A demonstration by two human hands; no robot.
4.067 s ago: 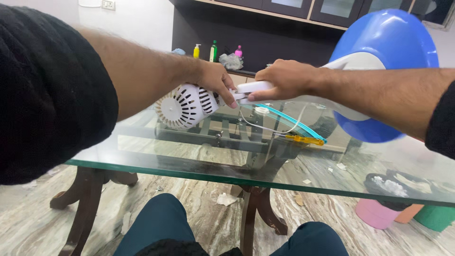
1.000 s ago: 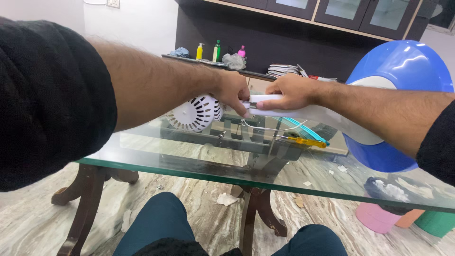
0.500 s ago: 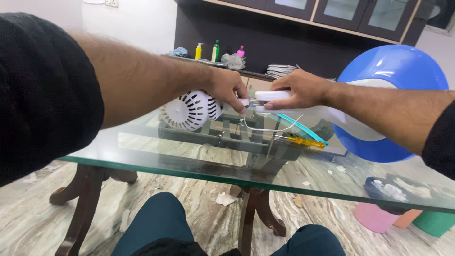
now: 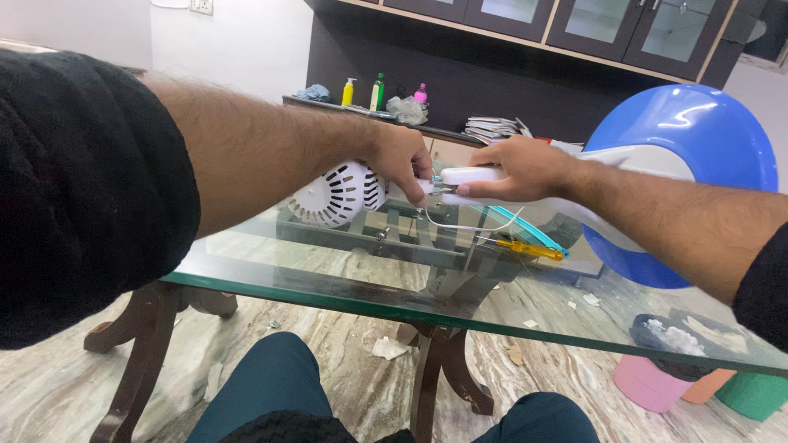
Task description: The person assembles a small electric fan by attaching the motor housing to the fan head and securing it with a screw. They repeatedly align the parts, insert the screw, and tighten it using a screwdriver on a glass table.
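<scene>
Above the glass table point(image 4: 271, 283), the left hand point(image 4: 400, 162) closes around the white vented motor housing point(image 4: 336, 194) while the right hand point(image 4: 525, 168) clamps the white arm point(image 4: 469, 175) — both held just over the glass, a yellow-handled screwdriver point(image 4: 525, 248) nearby.

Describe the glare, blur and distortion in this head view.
Head view: wide-angle stretch swells the near left sleeve; soft glare on the blue dome; glass tabletop reflects faintly; the left hand and right hand on the white motor housing stay sharp.
</scene>
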